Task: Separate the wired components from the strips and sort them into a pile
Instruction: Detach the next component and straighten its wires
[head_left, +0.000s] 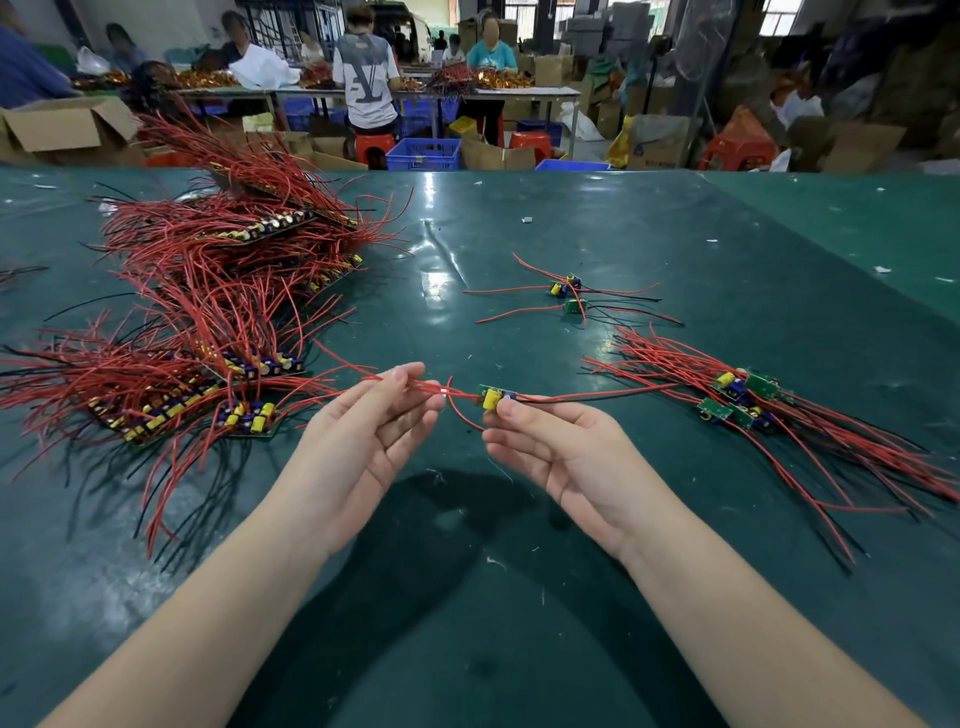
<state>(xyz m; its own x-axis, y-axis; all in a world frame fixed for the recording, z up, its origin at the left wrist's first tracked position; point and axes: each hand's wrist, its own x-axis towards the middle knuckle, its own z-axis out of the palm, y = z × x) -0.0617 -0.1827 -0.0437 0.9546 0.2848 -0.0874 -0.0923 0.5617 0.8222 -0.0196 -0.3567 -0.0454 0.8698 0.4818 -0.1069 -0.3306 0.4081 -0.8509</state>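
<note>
So, both hands sit at frame centre, palms up, apart from each other w/ a gap between. Left hand pinches the red wires betw. thumb and fingertips; other fingers loosely spread. Right hand holds a small board — green, w/ a yellow cap on it — at its fingertips; thumb lies under, rest of the fingers relaxed. Board is held above the table, just right of centre, and one red wire loops down betw. the two hands. A red and a black lead run off rightward from the board toward the pile at mid right, where several green boards lie touching, their red wires fanning to the lower right.

Strips fill the left half — long boards still joined in rows, yellow and blue parts on them, red and black wires sticking out in all directions, stacked in layers up to the upper left.

Upper centre-right: a few loose boards lie near each other, well apart from the pile.

Table is dark green, glossy, w/ small white scraps scattered. Beyond its far edge, top of frame: people at other tables, blue crates, red stools, cardboard boxes.
</note>
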